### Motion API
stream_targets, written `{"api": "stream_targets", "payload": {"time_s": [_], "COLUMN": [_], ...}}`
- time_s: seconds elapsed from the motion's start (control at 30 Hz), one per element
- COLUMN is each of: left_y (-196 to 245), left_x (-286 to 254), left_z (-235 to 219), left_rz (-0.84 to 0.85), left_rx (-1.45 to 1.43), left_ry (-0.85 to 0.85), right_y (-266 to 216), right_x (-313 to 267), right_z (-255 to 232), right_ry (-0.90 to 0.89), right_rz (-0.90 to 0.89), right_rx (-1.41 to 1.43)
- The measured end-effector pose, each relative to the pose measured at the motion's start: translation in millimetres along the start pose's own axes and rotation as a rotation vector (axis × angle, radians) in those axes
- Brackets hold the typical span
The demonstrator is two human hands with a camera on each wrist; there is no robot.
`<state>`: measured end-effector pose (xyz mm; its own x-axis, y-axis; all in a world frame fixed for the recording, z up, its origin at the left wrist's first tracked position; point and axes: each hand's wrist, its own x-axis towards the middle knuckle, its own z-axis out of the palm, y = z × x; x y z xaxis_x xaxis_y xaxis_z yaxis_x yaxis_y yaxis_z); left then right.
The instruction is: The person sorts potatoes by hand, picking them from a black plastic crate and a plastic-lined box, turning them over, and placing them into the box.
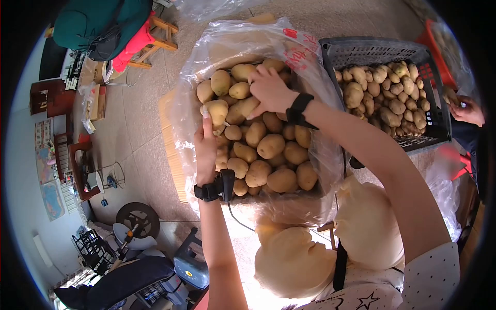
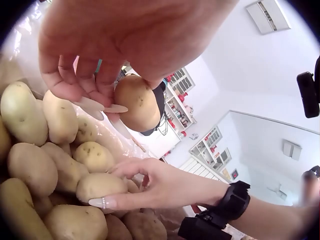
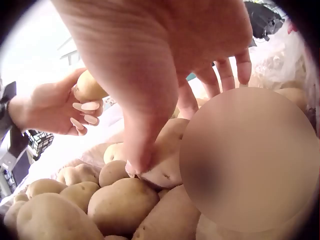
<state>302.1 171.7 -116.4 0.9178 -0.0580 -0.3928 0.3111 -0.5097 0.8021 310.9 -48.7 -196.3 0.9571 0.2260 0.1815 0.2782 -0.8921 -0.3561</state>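
Observation:
A box lined with clear plastic is heaped with yellow-brown potatoes. At its left side my left hand grips one potato between thumb and fingers, raised above the heap in the left wrist view. Farther in, my right hand reaches down onto the pile. Its thumb and fingers straddle another potato that lies among the others, and the thumb presses on that potato's near side in the right wrist view. A round blur covers part of the right wrist view.
To the right stands a black plastic crate of smaller potatoes. Another person's hand shows at the far right edge, near a red container. A wooden stool is at the upper left, and flattened cardboard lies beside the box.

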Motion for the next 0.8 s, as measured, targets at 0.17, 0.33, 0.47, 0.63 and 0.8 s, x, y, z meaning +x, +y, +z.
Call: {"api": "stream_targets", "payload": {"time_s": [0.17,0.33,0.47,0.63,0.8], "left_y": [-27,-48,-47,-36,-46], "left_x": [25,35,35,28,32], "left_z": [6,54,65,63,74], "left_rz": [0.213,0.666,0.754,0.744,0.867], "left_rx": [-0.019,0.702,1.086,1.371,1.423], "left_ry": [-0.044,0.082,0.152,0.138,0.278], "right_y": [38,44,34,28,31], "right_x": [-4,-37,-55,-63,-61], "right_z": [-41,-65,-56,-38,-42], "right_ry": [0.301,0.265,0.437,0.457,0.496], "right_rz": [0.192,0.377,0.286,0.305,0.553], "right_rx": [0.422,0.603,0.442,0.388,0.861]}}
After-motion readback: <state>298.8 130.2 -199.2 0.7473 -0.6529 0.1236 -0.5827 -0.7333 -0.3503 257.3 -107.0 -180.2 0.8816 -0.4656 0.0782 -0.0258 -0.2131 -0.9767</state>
